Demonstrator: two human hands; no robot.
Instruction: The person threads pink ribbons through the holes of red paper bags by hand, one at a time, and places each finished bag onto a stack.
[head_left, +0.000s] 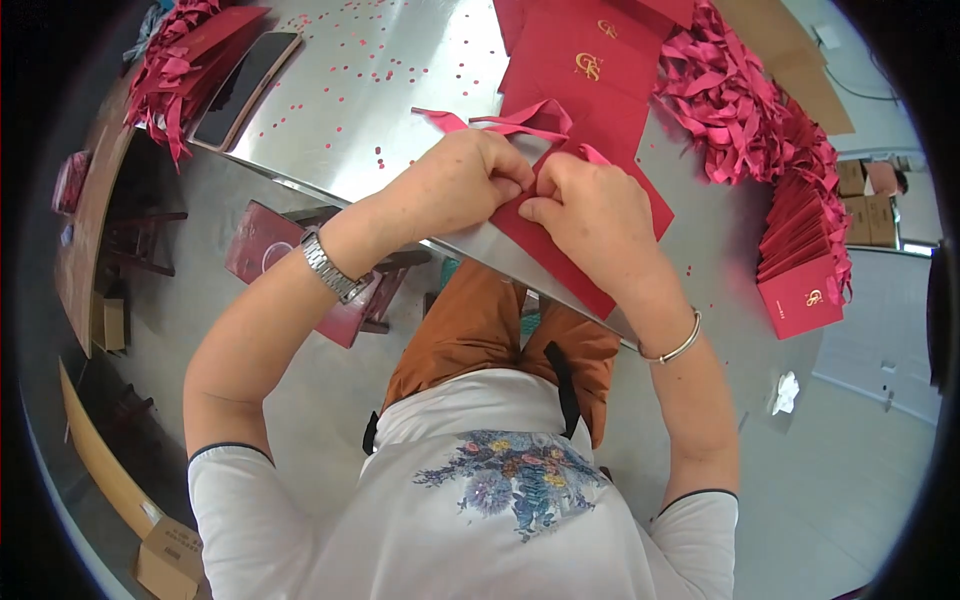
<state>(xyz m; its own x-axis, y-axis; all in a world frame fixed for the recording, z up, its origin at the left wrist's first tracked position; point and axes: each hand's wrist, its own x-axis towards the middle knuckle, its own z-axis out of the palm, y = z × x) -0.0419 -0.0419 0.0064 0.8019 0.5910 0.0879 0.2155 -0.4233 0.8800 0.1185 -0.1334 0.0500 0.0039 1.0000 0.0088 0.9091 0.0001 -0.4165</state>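
Note:
A flat red paper bag [572, 270] lies slantwise at the table's near edge, under my two hands. My left hand [470, 178] is closed in a pinch at the bag's upper left edge. My right hand [600, 212] is pinched just beside it, over the bag, its fingertips almost meeting the left ones. A pink ribbon [545, 118] loops out above my hands, and a short end of ribbon shows over the right knuckles. Fingers partly hide the gripped part of the ribbon.
More red bags [590, 90] lie overlapped beyond my hands. On the right runs a long row of ribboned bags [800, 235]. A phone [245, 92] rests at the left beside another bag pile [185, 50]. Red paper dots speckle the metal table [330, 140]. A red stool [265, 240] stands below.

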